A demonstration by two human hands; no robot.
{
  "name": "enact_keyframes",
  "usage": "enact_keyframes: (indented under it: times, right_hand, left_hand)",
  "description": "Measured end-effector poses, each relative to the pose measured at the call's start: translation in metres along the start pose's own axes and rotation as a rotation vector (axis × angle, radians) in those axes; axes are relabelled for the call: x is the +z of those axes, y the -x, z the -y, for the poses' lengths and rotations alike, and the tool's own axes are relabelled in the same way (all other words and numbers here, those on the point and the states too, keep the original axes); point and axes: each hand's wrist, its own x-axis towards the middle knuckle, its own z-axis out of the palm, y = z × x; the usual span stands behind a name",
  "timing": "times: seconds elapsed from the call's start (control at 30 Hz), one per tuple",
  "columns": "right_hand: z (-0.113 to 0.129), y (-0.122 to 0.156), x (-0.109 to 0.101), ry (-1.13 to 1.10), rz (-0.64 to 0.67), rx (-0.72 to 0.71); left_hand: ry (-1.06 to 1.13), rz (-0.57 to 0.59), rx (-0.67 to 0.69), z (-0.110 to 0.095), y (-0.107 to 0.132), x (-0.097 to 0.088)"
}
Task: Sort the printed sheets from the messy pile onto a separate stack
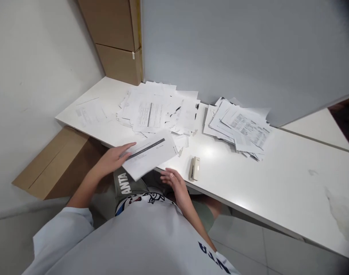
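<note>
A printed stack of paper sheets (151,154) with a dark band across it lies tilted over the table's front edge, its lower corner sticking out past that edge. My left hand (114,157) grips the sheets by their left side. Just below their lower right edge, my right hand (176,183) is open, fingers apart and holding nothing. A beige stapler (194,169) rests on the table to the right of that hand. Behind the held sheets spreads a loose pile of printed papers (150,112).
Another paper pile (245,128) lies farther right on the white table (283,183), against a grey partition (234,49). Cardboard boxes (119,61) are stacked at the back left corner. One more cardboard box (54,160) stands on the floor left of the table.
</note>
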Motion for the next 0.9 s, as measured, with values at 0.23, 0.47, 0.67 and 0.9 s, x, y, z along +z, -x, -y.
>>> enact_keyframes:
  times: [0.23, 0.47, 0.67, 0.9]
  right_hand:
    - [0.062, -0.041, 0.001, 0.431, -0.385, -0.490]
    - [0.032, -0.046, 0.010, 0.153, -0.245, -0.426]
    - [0.008, -0.047, 0.010, 0.075, -0.308, -0.452]
    - [0.006, -0.049, 0.004, 0.089, -0.331, -0.447]
  left_hand:
    - [-0.336, -0.112, 0.519, -0.018, -0.078, -0.029]
    - [-0.299, -0.346, 0.576, -0.017, -0.089, -0.005]
    - [-0.089, -0.516, 0.520, 0.002, -0.097, 0.000]
    - [0.631, -0.562, 0.384, 0.016, -0.109, 0.051]
